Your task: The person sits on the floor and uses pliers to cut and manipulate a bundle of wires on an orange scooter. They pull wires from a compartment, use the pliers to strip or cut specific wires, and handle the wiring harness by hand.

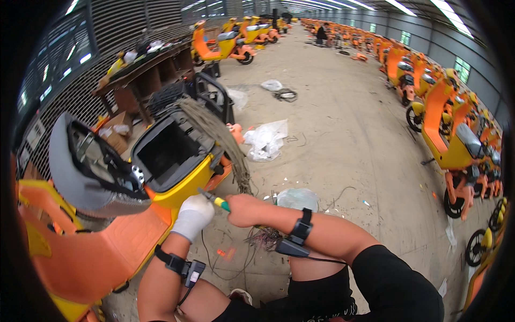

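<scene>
A yellow and orange scooter stands at my left, its grey seat tipped up. The dark storage bin under the seat lies exposed. My left hand, in a white knit glove, is closed at the lower edge of the yellow body panel; what its fingers grip is hidden. My bare right hand is closed around a hand tool with a green and yellow handle. The tool's metal tip points at the panel just above the glove; its exact kind is hard to make out.
A bundle of grey-brown cables drapes beside the bin. Loose wires and clear plastic bags lie on the floor. A cluttered wooden bench stands at the far left. Rows of scooters line the right side.
</scene>
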The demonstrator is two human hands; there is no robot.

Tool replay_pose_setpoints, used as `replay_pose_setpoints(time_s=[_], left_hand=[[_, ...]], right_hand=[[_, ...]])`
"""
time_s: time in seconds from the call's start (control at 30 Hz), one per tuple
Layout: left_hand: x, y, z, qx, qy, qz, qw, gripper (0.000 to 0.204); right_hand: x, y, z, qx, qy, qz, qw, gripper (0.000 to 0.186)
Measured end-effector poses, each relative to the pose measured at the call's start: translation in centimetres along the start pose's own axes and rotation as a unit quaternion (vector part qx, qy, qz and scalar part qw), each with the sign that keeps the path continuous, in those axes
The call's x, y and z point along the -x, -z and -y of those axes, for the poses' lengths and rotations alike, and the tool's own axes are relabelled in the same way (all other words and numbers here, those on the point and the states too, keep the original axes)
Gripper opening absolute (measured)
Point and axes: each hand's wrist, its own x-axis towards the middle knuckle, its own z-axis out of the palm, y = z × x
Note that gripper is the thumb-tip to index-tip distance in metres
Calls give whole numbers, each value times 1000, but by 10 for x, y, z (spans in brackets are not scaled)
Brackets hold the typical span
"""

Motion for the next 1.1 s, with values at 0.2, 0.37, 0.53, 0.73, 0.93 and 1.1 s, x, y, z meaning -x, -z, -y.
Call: replay_pose_setpoints(time_s=[0.2, 0.37, 0.53, 0.73, 0.93, 1.1], left_hand=[[-29, 1, 16, 311, 117, 153, 931, 37], [-42, -25, 44, 70, 39, 44, 996, 46], [-51, -36, 58, 59, 46, 46, 996, 48], [-56, -53, 83, 50, 55, 66, 995, 47], [-69, -42, 54, 68, 44, 124, 989, 46], [-81, -74, 101, 42, 46, 83, 995, 45]], right_hand=[[-23, -5, 5, -45, -44, 24, 998, 31], [-33, -5, 11, -95, -70, 5, 993, 30], [-52, -7, 5, -213, -119, 2, 970, 28], [-66, -25, 11, -326, -189, -20, 926, 32], [-71, -33, -4, -350, -205, -78, 911, 33], [-66, -33, 19, -422, -197, -57, 883, 28]])
